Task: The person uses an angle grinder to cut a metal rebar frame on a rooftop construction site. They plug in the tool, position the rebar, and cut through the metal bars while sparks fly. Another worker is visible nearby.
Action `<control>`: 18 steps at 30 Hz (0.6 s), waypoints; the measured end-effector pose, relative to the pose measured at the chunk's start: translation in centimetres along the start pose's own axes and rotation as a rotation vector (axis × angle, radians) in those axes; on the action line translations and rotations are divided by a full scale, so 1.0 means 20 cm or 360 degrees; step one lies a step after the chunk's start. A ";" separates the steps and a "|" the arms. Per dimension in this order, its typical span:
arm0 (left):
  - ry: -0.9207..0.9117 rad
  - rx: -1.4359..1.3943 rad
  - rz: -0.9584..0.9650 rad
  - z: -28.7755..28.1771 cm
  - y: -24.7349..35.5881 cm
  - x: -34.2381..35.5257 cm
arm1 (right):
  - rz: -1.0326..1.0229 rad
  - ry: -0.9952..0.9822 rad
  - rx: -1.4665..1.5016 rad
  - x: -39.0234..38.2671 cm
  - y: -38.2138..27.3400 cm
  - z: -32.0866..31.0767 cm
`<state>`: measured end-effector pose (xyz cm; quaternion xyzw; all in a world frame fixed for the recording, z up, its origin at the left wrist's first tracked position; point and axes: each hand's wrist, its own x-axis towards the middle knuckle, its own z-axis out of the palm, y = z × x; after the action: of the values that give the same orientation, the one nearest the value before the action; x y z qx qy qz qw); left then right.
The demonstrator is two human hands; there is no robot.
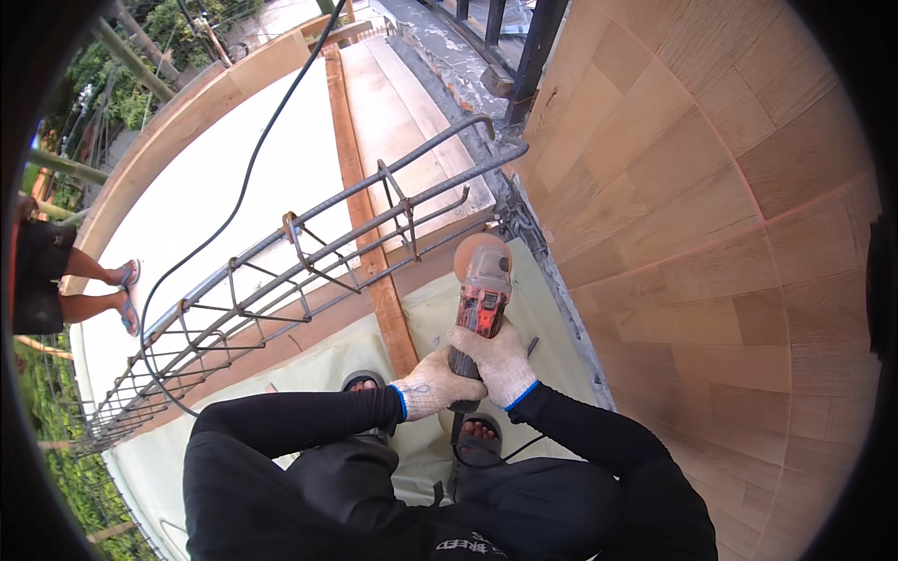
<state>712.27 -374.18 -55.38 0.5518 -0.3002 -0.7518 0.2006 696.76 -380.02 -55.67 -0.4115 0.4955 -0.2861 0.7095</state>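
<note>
An angle grinder [481, 304] with a red and grey body points away from me, its round tan disc at the far end. My left hand [436, 385], in a cream knit glove with a blue cuff, is closed round the rear of its black handle. Just ahead on the body, my right hand [499, 363] in a matching glove is wrapped round it too. The disc lies over the concrete edge near the end of a rebar cage [309, 243] and appears apart from the bars. A black cord leaves the grinder's rear by my right foot.
A reddish wooden plank [360, 187] runs under the cage. Pale boards [253, 178] form the deck beyond it. At right rises a tan tiled wall [692, 215]; a black railing [524, 61] stands at its far end. Another person's sandalled feet [129, 290] are at left. A dark cable [248, 173] crosses the deck.
</note>
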 end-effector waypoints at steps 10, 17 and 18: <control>0.0121 0.0297 0.0575 -0.01 0.10 0.07 | -0.0363 0.0054 0.0026 -0.05 -0.12 -0.02; 0.0330 0.0660 0.1028 -0.23 0.12 0.22 | -0.0826 0.0262 -0.0004 0.18 0.02 0.08; 0.0277 0.0665 0.0977 -0.27 0.15 0.23 | -0.0802 0.0271 0.0055 0.19 -0.01 0.11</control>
<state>715.86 -380.52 -57.88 0.5269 -0.5801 -0.5296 0.3245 700.19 -382.47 -56.93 -0.4841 0.4303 -0.4956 0.5786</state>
